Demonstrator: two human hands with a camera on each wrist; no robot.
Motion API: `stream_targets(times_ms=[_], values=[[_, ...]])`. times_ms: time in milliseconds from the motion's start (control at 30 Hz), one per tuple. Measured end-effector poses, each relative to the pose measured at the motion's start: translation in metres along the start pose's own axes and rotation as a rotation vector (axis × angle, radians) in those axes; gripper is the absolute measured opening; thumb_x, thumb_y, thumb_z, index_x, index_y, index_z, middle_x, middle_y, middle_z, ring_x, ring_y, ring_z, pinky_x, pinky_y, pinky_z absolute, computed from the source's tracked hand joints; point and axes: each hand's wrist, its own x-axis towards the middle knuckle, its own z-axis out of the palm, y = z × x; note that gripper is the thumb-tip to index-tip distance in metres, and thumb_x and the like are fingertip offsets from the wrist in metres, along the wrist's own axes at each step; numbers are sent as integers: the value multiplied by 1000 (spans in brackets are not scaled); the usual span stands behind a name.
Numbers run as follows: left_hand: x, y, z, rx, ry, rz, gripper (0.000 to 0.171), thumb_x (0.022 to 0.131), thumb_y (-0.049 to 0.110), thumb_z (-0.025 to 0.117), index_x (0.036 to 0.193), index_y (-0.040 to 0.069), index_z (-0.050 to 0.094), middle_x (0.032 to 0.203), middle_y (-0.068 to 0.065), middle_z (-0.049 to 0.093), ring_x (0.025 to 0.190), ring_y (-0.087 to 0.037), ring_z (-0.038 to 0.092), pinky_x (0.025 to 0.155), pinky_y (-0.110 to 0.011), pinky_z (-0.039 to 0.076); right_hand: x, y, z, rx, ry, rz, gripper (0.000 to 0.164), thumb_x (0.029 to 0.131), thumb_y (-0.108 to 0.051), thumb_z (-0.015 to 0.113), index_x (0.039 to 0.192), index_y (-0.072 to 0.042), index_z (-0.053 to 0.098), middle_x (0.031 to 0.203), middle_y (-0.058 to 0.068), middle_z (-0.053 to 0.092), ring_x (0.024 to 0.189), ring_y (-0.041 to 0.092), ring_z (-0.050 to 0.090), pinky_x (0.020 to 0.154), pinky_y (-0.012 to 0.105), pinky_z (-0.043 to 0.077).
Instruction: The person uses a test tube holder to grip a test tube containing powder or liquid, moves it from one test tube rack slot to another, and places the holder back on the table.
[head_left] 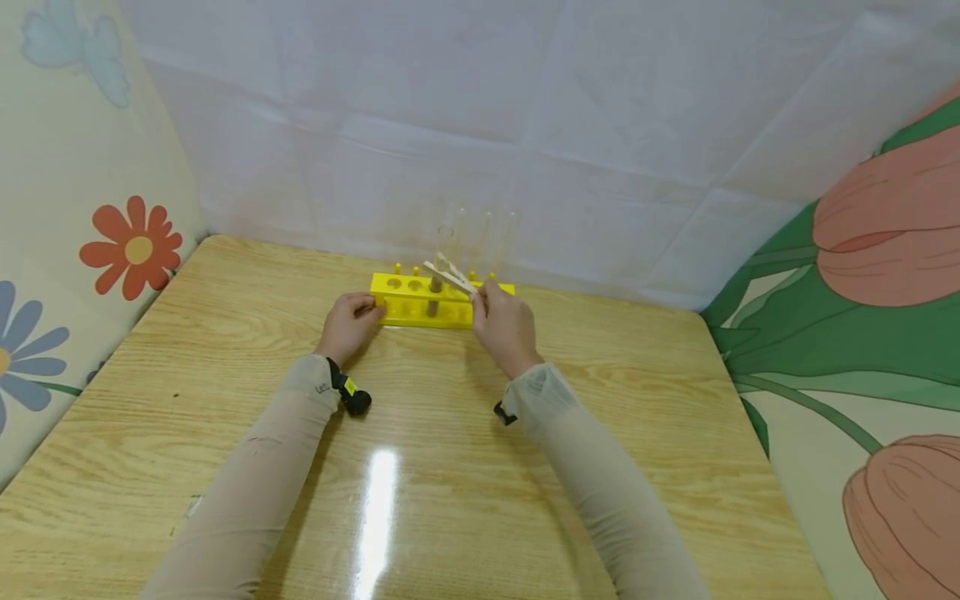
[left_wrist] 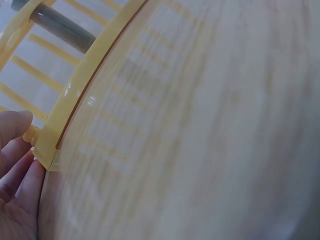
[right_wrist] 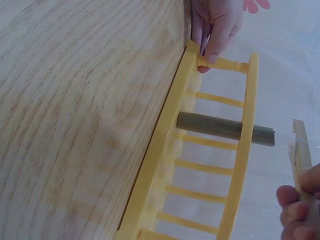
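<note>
A yellow test tube rack [head_left: 408, 292] stands at the back of the wooden table. In it a glass test tube stands upright, its lower part filled with grey-brown contents [right_wrist: 215, 126]. My left hand [head_left: 351, 323] pinches the post at the rack's left end between thumb and fingers; the left wrist view shows fingers [left_wrist: 17, 125] at that post. My right hand [head_left: 507, 325] grips a wooden test tube clamp [head_left: 459, 282] by its handle end. The clamp's tip overlaps the clear upper part of the tube in the head view.
Several clear, empty-looking tubes [head_left: 487, 237] stand up along the back of the rack. A white sheet [head_left: 450, 125] hangs close behind it. Flower-patterned panels [head_left: 135, 248] flank the table [head_left: 450, 467] on both sides.
</note>
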Motion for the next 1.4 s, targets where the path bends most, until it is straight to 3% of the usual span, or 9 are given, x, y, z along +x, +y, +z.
stream_targets(times_ms=[400,667,1400], values=[[0,2,0,3,8,14,41,103,15,61,133,-13,58,138,-29,46,128,-42,47,109,-51,43,4,-4,-5,21,41,7,14,98,-10,64,91,2,65,67,11,64,50,22,51,46,37,44],[0,2,1,-9,4,-6,43,103,16,60,136,-13,56,140,-29,45,129,-41,47,110,-50,42,6,-2,-5,31,61,3,15,99,-11,65,91,2,66,70,11,65,50,22,52,46,35,45],[0,0,0,12,5,16,43,104,17,60,134,-13,57,142,-29,45,132,-42,44,112,-52,39,11,-4,-8,71,97,-20,14,100,-8,64,92,3,65,69,12,65,48,20,51,43,32,43]])
